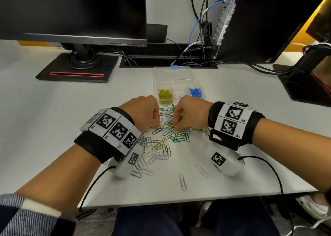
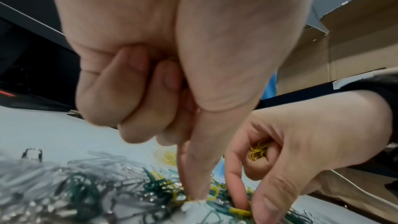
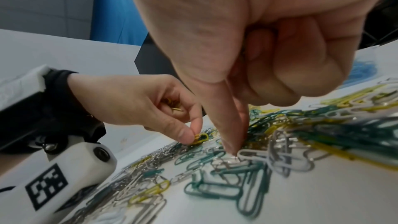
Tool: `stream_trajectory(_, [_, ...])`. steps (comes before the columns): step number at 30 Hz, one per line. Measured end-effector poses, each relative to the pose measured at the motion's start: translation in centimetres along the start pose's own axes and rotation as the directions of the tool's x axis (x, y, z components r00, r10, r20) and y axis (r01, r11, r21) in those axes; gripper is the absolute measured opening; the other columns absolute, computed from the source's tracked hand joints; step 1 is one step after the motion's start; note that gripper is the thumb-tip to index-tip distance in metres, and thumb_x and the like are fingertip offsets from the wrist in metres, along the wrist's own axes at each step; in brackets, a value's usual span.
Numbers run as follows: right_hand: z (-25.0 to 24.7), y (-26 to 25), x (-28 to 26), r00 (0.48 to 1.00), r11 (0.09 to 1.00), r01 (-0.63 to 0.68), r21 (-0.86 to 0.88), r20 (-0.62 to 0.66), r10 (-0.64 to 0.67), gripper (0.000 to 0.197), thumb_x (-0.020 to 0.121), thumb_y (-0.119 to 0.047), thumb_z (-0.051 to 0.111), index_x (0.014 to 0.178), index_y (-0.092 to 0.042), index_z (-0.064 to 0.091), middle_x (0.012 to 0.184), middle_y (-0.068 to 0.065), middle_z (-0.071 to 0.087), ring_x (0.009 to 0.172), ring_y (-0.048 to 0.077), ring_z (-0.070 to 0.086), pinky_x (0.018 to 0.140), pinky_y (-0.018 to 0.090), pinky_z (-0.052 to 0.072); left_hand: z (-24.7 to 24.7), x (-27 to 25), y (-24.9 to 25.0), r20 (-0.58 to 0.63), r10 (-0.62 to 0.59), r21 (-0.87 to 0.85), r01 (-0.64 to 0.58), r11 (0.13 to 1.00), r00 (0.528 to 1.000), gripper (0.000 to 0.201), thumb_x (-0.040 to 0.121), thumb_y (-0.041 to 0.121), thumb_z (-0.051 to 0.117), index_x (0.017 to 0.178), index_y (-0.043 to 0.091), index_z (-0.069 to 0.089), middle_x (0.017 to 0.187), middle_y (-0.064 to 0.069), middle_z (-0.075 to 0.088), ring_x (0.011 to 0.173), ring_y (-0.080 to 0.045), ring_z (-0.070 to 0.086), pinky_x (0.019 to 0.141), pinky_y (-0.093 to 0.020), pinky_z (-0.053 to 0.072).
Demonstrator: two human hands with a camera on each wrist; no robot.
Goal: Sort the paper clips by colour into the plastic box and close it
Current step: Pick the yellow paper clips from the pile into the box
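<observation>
Paper clips point(image 1: 166, 133): both hands' fingers point(image 3: 194, 126) pinch yellow ones, more tucked in palms.

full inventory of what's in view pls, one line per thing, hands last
plastic box: one, clear, open, far side of the desk; yellow clips in its left compartment, blue in its right
loose paper clips: many, green, yellow, white and silver, heaped mid-desk
desk: one, white
monitor: one, black, back left
computer tower: one, black, back right
cables: several, black, blue and white, behind the box
left hand: pinches a yellow clip, more yellow clips in its palm
right hand: thumb and forefinger down in the heap, yellow clips in its palm
</observation>
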State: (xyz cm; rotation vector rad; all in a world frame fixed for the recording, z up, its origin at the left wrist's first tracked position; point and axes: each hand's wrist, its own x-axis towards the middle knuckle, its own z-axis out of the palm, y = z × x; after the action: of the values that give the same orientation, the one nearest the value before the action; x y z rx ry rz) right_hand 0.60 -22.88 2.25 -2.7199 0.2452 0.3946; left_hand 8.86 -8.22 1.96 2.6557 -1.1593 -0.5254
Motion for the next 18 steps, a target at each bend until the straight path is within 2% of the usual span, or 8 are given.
stream_trajectory(5, [-0.2,0.4,0.1,1.0,1.0,0.019,0.005,-0.018,-0.019,0.009,0.084,-0.02,0.071,0.089,-0.014,0.075,0.083,-0.006,0.067,0.059,0.003,0.05,0.052,0.012,0.035,-0.6,-0.2,-0.1,0.003,-0.006,-0.074,0.006,0.997,1.0,0.011,0.092,0.025,0.059,0.09,0.017,0.066,0.078,0.002,0.062,0.067,-0.011,0.055,0.054,-0.023,0.038])
stream_trajectory(7, [-0.5,0.5,0.0,0.998,0.999,0.029,0.019,-0.048,-0.028,0.01,0.086,-0.02,0.068,0.091,-0.013,0.074,0.076,-0.011,0.063,0.057,0.002,0.049,0.05,0.009,0.033,-0.9,-0.2,-0.1,0.0,-0.01,-0.125,0.01,0.992,1.0,0.021,0.096,0.025,0.05,0.092,0.009,0.063,0.077,-0.005,0.064,0.063,-0.013,0.054,0.055,-0.023,0.038])
stream_trajectory(9, [-0.9,0.8,-0.3,0.997,0.997,0.027,0.075,-0.076,-0.021,0.009,0.087,-0.019,0.068,0.089,-0.014,0.074,0.065,-0.017,0.056,0.049,-0.001,0.049,0.044,0.006,0.032,-1.1,-0.2,0.1,-0.006,-0.021,-0.233,0.019,0.972,1.0,0.03,0.099,0.024,0.039,0.081,0.005,0.053,0.073,-0.011,0.055,0.06,-0.019,0.046,0.058,-0.025,0.035])
stream_trajectory(11, [-1.3,1.2,-0.5,0.996,0.974,-0.005,0.227,-0.081,0.024,0.007,0.087,-0.02,0.069,0.085,-0.014,0.073,0.052,-0.015,0.052,0.04,0.001,0.046,0.042,0.009,0.033,-1.2,-0.2,0.5,0.046,-0.036,-0.466,0.053,0.883,0.998,0.033,0.098,0.018,0.03,0.067,0.01,0.037,0.059,-0.004,0.043,0.047,-0.016,0.034,0.049,-0.024,0.03])
stream_trajectory(12, [-1.4,1.4,-0.8,0.997,0.931,-0.039,0.362,-0.053,0.063,0.008,0.087,-0.019,0.068,0.082,-0.013,0.071,0.047,-0.012,0.048,0.037,0.006,0.04,0.04,0.016,0.034,-1.2,-0.2,0.6,0.097,-0.037,-0.618,0.089,0.781,0.995,0.032,0.096,0.016,0.029,0.063,0.014,0.031,0.052,0.0,0.036,0.042,-0.013,0.026,0.044,-0.021,0.023])
stream_trajectory(14, [-1.7,1.9,-1.3,0.992,0.708,-0.113,0.697,0.042,0.117,0.02,0.09,-0.014,0.062,0.071,-0.012,0.057,0.049,-0.004,0.03,0.04,0.012,0.024,0.038,0.019,0.024,-1.2,-0.2,0.6,0.172,0.009,-0.845,0.143,0.515,0.985,0.026,0.089,0.014,0.027,0.064,0.02,0.023,0.051,0.002,0.023,0.039,-0.01,0.014,0.043,-0.016,0.011])
stream_trajectory(16, [-2.0,2.6,-1.6,0.982,0.34,-0.184,0.922,0.155,0.11,0.032,0.092,-0.012,0.052,0.065,-0.019,0.038,0.058,-0.005,0.017,0.044,0.01,0.014,0.037,0.019,0.016,-1.3,-0.1,0.3,0.182,0.097,-0.953,0.151,0.264,0.978,0.021,0.084,0.014,0.026,0.064,0.02,0.025,0.051,0.003,0.021,0.036,-0.007,0.014,0.042,-0.015,0.007])
stream_trajectory(18, [-2.3,3.2,-1.9,0.969,-0.014,-0.247,0.969,0.247,0.015,0.025,0.087,-0.016,0.044,0.066,-0.021,0.031,0.062,-0.007,0.012,0.048,0.009,0.01,0.04,0.02,0.012,-1.6,0.0,0.0,0.152,0.175,-0.988,0.146,0.047,0.973,0.015,0.078,0.015,0.029,0.063,0.018,0.028,0.05,0.005,0.022,0.035,-0.005,0.016,0.039,-0.014,0.009])
